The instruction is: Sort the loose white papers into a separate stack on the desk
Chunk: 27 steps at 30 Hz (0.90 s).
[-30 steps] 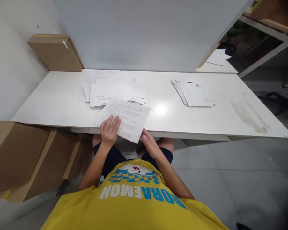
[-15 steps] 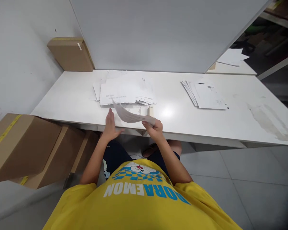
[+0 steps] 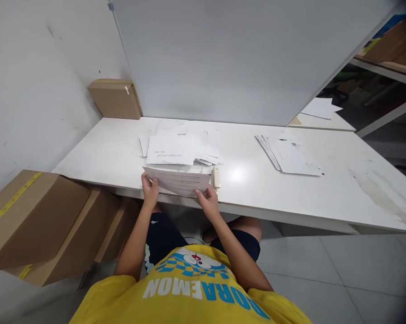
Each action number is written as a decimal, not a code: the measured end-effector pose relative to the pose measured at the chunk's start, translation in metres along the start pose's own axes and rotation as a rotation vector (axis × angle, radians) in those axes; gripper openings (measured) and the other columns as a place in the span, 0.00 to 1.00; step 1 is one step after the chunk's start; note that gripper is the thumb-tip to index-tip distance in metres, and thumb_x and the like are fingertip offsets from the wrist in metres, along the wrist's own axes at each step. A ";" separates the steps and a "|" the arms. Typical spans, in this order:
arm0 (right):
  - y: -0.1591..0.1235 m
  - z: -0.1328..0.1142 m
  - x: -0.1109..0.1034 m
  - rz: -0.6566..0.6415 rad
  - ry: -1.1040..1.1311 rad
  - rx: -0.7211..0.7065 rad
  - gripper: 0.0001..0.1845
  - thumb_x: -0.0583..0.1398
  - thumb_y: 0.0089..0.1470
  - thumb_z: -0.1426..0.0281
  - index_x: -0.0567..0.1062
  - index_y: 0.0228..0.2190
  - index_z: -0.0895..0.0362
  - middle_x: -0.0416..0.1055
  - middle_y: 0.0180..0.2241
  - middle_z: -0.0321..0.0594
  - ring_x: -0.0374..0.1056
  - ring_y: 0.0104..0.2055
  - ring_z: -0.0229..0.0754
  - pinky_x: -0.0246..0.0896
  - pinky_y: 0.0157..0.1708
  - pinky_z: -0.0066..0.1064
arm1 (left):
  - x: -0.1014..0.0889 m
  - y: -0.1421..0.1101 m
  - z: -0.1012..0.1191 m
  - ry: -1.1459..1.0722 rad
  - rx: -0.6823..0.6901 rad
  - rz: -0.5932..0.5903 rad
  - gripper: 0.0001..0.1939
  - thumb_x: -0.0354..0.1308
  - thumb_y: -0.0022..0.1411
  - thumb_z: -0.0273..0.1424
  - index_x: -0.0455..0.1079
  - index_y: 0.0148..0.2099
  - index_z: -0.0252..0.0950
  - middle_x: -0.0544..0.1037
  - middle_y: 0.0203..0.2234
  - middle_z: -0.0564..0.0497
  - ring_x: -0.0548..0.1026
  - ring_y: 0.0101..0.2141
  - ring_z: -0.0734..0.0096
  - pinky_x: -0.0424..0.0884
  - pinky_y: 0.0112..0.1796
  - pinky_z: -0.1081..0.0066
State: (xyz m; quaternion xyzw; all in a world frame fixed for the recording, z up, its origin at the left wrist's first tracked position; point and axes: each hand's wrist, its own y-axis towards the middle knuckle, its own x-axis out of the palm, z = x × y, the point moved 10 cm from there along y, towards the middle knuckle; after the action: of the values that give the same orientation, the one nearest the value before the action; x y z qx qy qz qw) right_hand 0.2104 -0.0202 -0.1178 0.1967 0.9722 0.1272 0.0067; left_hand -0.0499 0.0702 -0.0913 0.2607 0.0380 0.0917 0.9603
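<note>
Between my two hands a printed sheet of paper is held up at the table's front edge; whether it is one sheet or several I cannot tell. My left hand pinches its left end, thumb on the near face. At the right end my right hand grips it the same way. Just beyond it lies a pile of white papers, with loose edges fanned out at its right side. A small cream-coloured stapler-like object rests right of the held paper, close to my right hand.
Another stack of papers lies fanned on the right of the white table. A cardboard box stands in the back left corner. Larger cardboard boxes are at the left below the tabletop. A grey panel rises along the back.
My left hand, earlier open and apart from the paper, now holds its left end. The paper has gone from edge-on to spread out facing me. The camera view has tilted up slightly.
</note>
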 end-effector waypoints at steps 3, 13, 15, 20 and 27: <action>-0.002 0.004 -0.005 -0.029 -0.055 0.017 0.18 0.60 0.54 0.55 0.76 0.39 0.55 0.78 0.39 0.45 0.72 0.43 0.49 0.67 0.46 0.41 | -0.004 -0.003 0.000 0.053 -0.071 0.013 0.26 0.56 0.61 0.54 0.65 0.46 0.37 0.75 0.37 0.48 0.74 0.40 0.67 0.71 0.44 0.68; -0.047 0.001 -0.090 -0.230 -0.021 0.440 0.25 0.63 0.51 0.50 0.80 0.43 0.54 0.79 0.41 0.43 0.74 0.42 0.52 0.70 0.43 0.41 | 0.039 -0.080 0.008 -0.073 -0.550 -0.395 0.35 0.62 0.58 0.42 0.58 0.63 0.37 0.80 0.34 0.49 0.79 0.33 0.66 0.74 0.35 0.69; -0.062 0.013 -0.117 -0.159 0.061 0.558 0.27 0.66 0.47 0.51 0.79 0.45 0.54 0.80 0.41 0.44 0.75 0.40 0.51 0.71 0.41 0.40 | 0.059 -0.110 0.007 -0.112 -0.663 -0.535 0.40 0.62 0.58 0.41 0.51 0.67 0.37 0.80 0.32 0.50 0.79 0.32 0.66 0.74 0.34 0.69; -0.078 0.036 -0.176 0.117 0.143 0.616 0.31 0.70 0.41 0.53 0.78 0.46 0.54 0.80 0.39 0.44 0.76 0.37 0.50 0.72 0.38 0.40 | 0.105 -0.135 0.012 -0.101 -0.680 -0.655 0.36 0.61 0.59 0.37 0.54 0.66 0.36 0.78 0.32 0.51 0.78 0.33 0.69 0.72 0.36 0.71; -0.067 0.035 -0.219 0.229 0.120 0.585 0.28 0.70 0.41 0.55 0.78 0.44 0.54 0.80 0.38 0.42 0.76 0.39 0.50 0.72 0.36 0.38 | 0.139 -0.118 0.017 0.156 -0.539 -0.658 0.30 0.58 0.62 0.31 0.58 0.66 0.37 0.79 0.38 0.48 0.78 0.34 0.70 0.73 0.37 0.70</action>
State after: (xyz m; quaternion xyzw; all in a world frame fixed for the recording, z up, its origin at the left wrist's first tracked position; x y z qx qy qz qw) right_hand 0.3896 -0.1555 -0.1767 0.2904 0.9377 -0.1465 -0.1218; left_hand 0.1065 -0.0116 -0.1400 -0.0332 0.1664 -0.1935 0.9663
